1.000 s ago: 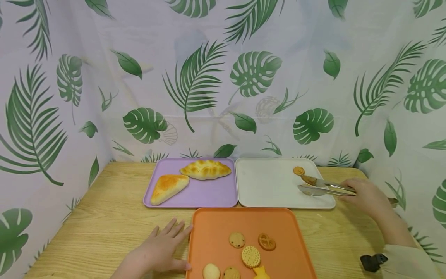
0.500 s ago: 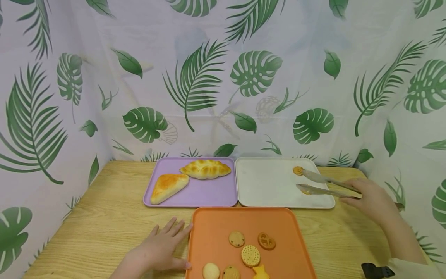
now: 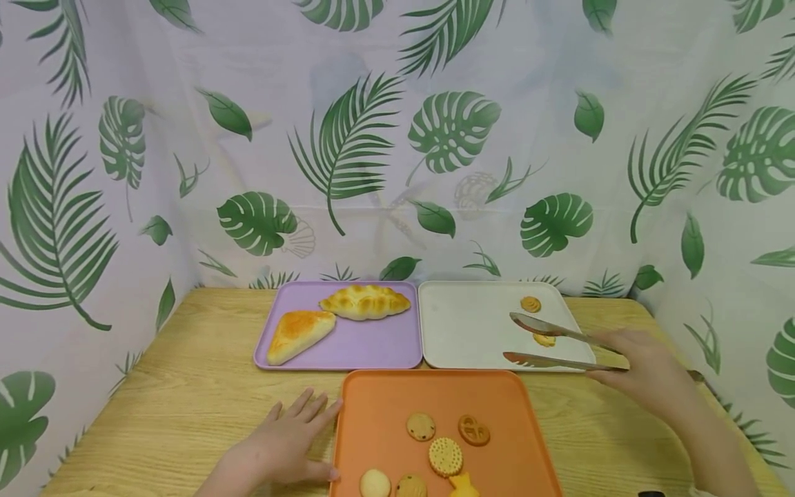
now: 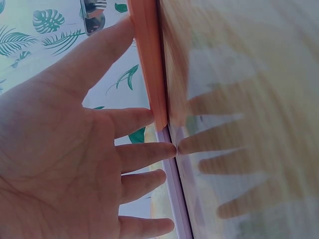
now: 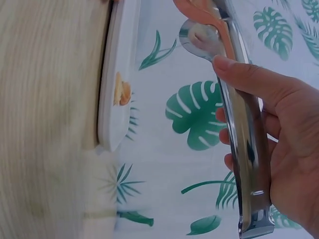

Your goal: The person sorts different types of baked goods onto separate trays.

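My right hand (image 3: 652, 376) grips metal tongs (image 3: 568, 333), thumb on one arm and fingers on the other. Their tips stand apart over the white tray (image 3: 466, 331), with nothing pinched between them. A round swirl cookie (image 3: 531, 304) lies near that tray's right back corner. A second small yellowish cookie (image 3: 544, 340) is partly hidden under the upper tong arm. Fingers spread, my left hand (image 3: 279, 442) rests on the table with its fingertips at the left edge of the orange tray (image 3: 435, 393). In the left wrist view the thumb touches the orange rim (image 4: 149, 64).
On the orange tray are several cookies, among them a pretzel-shaped one (image 3: 474, 430) and a round dotted one (image 3: 445, 457). A purple tray (image 3: 373, 345) at the back left bears a triangular bread (image 3: 301, 336) and a braided bread (image 3: 365, 302). A leaf-print curtain (image 3: 373, 138) encloses the table.
The tongs opened and released the yellowish cookie onto the white tray. They then spread wider and shifted left and toward me. My left hand has stayed in place.
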The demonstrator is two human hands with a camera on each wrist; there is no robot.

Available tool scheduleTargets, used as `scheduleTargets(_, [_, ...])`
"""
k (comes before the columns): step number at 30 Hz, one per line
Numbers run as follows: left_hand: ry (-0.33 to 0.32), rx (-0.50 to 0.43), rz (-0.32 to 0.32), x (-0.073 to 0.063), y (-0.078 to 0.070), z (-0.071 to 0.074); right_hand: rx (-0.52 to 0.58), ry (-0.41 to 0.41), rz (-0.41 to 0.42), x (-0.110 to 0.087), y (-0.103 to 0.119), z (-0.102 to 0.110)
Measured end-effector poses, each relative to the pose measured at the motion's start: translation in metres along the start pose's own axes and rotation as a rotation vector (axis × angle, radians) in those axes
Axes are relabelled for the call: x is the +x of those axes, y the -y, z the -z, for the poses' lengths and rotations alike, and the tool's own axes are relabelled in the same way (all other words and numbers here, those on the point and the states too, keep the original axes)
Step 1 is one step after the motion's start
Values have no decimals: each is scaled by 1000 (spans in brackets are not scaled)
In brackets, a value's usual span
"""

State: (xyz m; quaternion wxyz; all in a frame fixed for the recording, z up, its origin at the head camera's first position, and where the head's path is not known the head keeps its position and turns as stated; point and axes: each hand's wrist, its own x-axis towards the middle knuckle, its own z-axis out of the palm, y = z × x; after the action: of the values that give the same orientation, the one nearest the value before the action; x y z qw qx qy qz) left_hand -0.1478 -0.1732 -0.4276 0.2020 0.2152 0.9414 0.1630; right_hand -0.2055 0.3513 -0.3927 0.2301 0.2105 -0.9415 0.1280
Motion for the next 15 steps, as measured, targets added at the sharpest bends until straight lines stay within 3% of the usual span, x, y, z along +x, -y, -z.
scheduleTargets(4, [-5, 0, -5, 0, 0, 0, -8, 2, 43, 2, 15, 1])
scheduleTargets(9, [-9, -3, -2, 0, 0, 0, 5, 64, 64, 4, 35, 6])
scheduleTargets(15, [-11, -5, 6, 1, -1, -1, 8, 109, 147, 4, 56, 5])
